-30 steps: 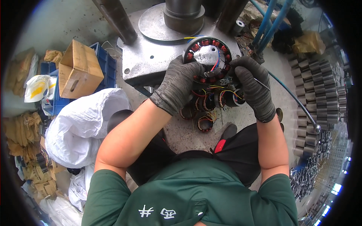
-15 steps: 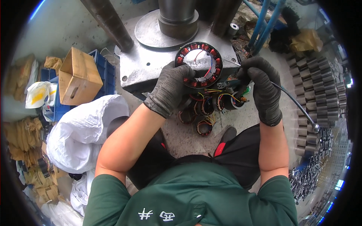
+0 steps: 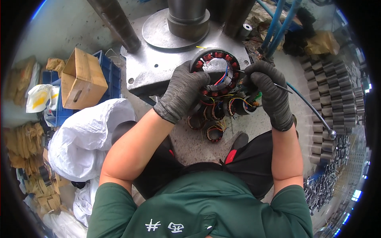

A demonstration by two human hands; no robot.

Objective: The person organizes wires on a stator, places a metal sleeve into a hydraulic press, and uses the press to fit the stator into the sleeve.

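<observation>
A ring-shaped motor stator (image 3: 227, 88) with copper-red coils around its inside is held up in front of the press. My gloved left hand (image 3: 185, 89) is closed on its left side, thumb over the rim. Red and blue wires show in the ring's opening, and a yellow wire end sticks out above it. My gloved right hand (image 3: 270, 93) is closed round a thin metal rod (image 3: 283, 88), whose tip reaches the stator's right side. Whether the tip touches it I cannot tell. Below, several more stators (image 3: 214, 133) with coloured wires sit on the floor.
Ahead stands a press with a grey metal bed (image 3: 143, 65) and a round column. A lever with a ball end (image 3: 331, 134) extends at the right, beside stacked metal cylinders (image 3: 317, 99). To the left are a cardboard box (image 3: 85, 81), blue crates (image 3: 113, 79) and a white sack (image 3: 85, 139).
The stator has shifted slightly right and turned in my left hand, so different wires show. My right hand has moved left, and its rod has come up close to the ring.
</observation>
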